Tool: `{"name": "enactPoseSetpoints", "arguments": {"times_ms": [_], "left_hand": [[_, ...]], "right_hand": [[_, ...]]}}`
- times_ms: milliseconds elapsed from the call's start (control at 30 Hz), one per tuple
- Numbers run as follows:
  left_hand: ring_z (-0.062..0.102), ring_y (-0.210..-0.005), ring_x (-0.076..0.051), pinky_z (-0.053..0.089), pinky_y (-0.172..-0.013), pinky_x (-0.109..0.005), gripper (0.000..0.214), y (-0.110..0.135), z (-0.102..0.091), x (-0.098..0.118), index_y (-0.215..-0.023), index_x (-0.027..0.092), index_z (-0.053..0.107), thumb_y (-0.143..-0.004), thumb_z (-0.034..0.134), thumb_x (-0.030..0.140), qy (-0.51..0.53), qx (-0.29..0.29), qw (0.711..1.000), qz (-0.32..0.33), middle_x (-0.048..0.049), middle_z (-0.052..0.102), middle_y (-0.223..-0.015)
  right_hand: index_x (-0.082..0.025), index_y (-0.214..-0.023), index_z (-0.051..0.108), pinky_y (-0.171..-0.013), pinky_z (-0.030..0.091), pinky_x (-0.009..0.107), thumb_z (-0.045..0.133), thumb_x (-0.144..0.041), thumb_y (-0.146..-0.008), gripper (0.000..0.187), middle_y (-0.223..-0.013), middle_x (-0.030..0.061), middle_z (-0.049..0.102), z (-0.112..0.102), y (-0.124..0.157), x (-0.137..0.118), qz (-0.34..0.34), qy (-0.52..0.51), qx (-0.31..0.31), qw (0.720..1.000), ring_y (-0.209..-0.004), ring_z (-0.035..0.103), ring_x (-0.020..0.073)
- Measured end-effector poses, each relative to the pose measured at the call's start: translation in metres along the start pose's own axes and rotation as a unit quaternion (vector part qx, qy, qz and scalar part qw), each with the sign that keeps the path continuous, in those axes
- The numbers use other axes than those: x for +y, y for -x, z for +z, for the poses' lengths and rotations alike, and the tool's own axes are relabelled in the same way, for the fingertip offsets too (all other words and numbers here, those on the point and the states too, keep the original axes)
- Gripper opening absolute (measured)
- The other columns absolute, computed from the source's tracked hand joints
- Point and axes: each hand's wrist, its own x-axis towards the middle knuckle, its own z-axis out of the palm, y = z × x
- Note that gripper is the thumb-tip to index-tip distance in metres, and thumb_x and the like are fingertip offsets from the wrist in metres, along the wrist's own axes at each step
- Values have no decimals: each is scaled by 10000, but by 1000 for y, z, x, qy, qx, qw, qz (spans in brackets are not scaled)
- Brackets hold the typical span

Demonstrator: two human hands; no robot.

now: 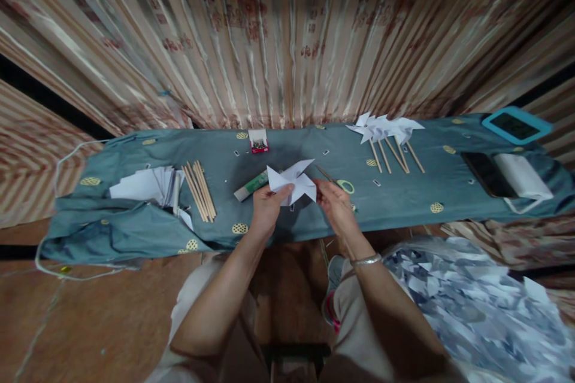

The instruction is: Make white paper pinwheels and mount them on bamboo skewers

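Note:
A white paper pinwheel [294, 181] is held above the table, its folded blades spread out. My left hand [267, 206] pinches it from the left, the thumb lying over the paper. At its right edge my right hand [335, 203] has its fingers closed against a blade; whether they also hold something small is hidden. Beneath the left side of the pinwheel lies a green and white tube or box [252, 185]. Scissors with pale green handles [345, 186] rest just behind my right hand. Farther back stands an opened small red box [259, 145] of metal pins.
Loose wooden sticks [199, 191] and white paper sheets [146, 185] lie at the left. Finished pinwheels on sticks [386, 128] lie at the back right. A phone [486, 173], tissue pack [523, 176] and blue-framed device [516, 125] occupy the right end. A bag of paper pieces [476, 305] sits below.

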Motion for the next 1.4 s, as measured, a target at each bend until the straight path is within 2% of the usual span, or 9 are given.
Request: {"name": "enactPoseSetpoints", "arguments": {"times_ms": [233, 500, 567, 633, 700, 733, 833, 1133, 1400], "left_hand": [[605, -566, -118, 471, -624, -254, 345, 4, -5, 3, -653, 151, 752, -418, 907, 351, 40, 5, 999, -19, -24, 731, -654], [605, -567, -108, 470, -638, -246, 353, 7, -8, 14, -639, 149, 742, -404, 912, 350, 76, 22, 997, -15, -24, 726, -649], [600, -556, -107, 466, -631, -245, 358, 6, -11, 16, -636, 145, 737, -399, 912, 348, 83, 29, 996, -20, -22, 720, -638], [599, -558, -109, 463, -630, -244, 363, 6, -15, 17, -646, 142, 739, -400, 911, 346, 82, 33, 996, -29, -23, 719, -636], [596, -558, -111, 459, -630, -242, 359, 6, -19, 18, -653, 143, 741, -402, 911, 336, 78, 30, 996, -30, -18, 711, -620], [594, -557, -111, 458, -632, -242, 352, 5, -22, 19, -653, 144, 741, -405, 911, 329, 76, 28, 996, -25, -14, 707, -613], [588, -551, -110, 460, -644, -246, 330, 2, -30, 23, -645, 145, 739, -419, 907, 317, 71, 26, 997, -11, -5, 693, -598], [602, -578, -122, 463, -648, -257, 334, -8, -47, 33, -674, 140, 750, -427, 903, 305, 82, 60, 995, 3, -16, 698, -611], [618, -592, -129, 486, -678, -269, 341, -7, -59, 43, -672, 153, 757, -422, 902, 335, 90, 82, 993, 10, -15, 705, -614]], "right_hand": [[-207, -740, 716, -684, 526, 299, 795, -453, -576, 306, -712, 3, 738, 16, -8, 16, -66, 123, -11, 990, -679, 655, 174], [-193, -811, 726, -636, 524, 296, 664, -410, -729, 240, -730, 20, 739, 32, -36, 13, -127, 199, -42, 971, -664, 670, 193], [-183, -837, 730, -607, 514, 287, 626, -364, -768, 221, -759, 29, 743, 44, -56, 6, -163, 279, -78, 943, -655, 673, 193], [-171, -867, 730, -649, 519, 288, 573, -264, -810, 192, -821, 47, 747, 61, -78, -1, -220, 407, -96, 881, -715, 686, 193], [-152, -887, 726, -759, 520, 302, 575, -188, -817, 170, -957, 84, 742, 81, -99, -5, -242, 447, -102, 855, -857, 686, 203], [-158, -901, 721, -828, 512, 308, 559, -173, -837, 175, -1050, 90, 724, 91, -108, -6, -273, 519, -117, 801, -948, 669, 200], [-139, -877, 726, -1011, 420, 370, 589, -125, -829, 146, -1236, 135, 648, 121, -123, -2, -291, 570, -140, 755, -1148, 581, 229], [-88, -880, 717, -1080, 267, 503, 566, -115, -863, 154, -1505, 211, 387, 172, -131, 20, -342, 647, -221, 645, -1421, 240, 315], [-62, -880, 710, -1122, 224, 473, 486, -71, -877, 224, -1477, 220, 427, 185, -137, 25, -344, 674, -240, 608, -1444, 228, 304]]}}
